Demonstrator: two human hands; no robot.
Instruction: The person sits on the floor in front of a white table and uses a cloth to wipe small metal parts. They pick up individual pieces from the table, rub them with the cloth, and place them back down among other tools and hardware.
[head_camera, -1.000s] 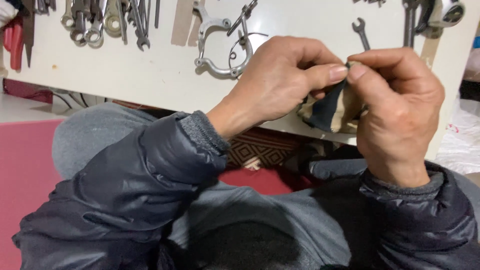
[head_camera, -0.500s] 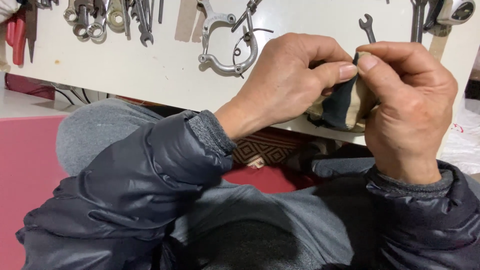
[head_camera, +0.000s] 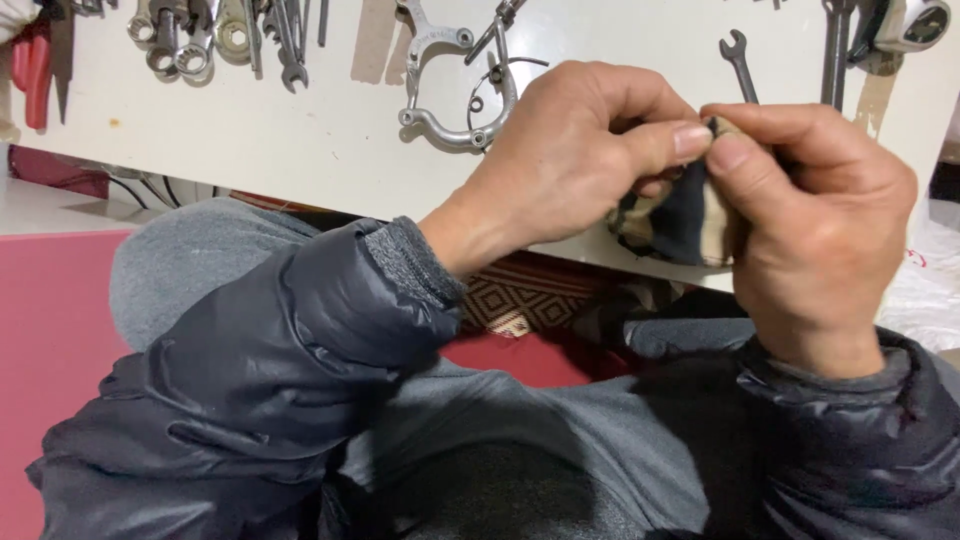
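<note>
My left hand and my right hand meet in front of me, both pinching a small piece of striped cloth, dark blue and beige. The thumbs press together at the top of the cloth, and whatever lies inside the fold is hidden. The rest of the cloth hangs between my palms, just over the near edge of a white board. Both arms are in dark padded jacket sleeves.
On the white board lie a silver curved clamp-like metal part, a bunch of wrenches at the far left, a small open-ended spanner and more tools at the far right. Red-handled pliers lie at the left edge. A red mat covers the floor.
My hands have shifted a little and closed tighter on the cloth; my right thumb has slid left over its top, and the cloth is bunched more between the fingers.
</note>
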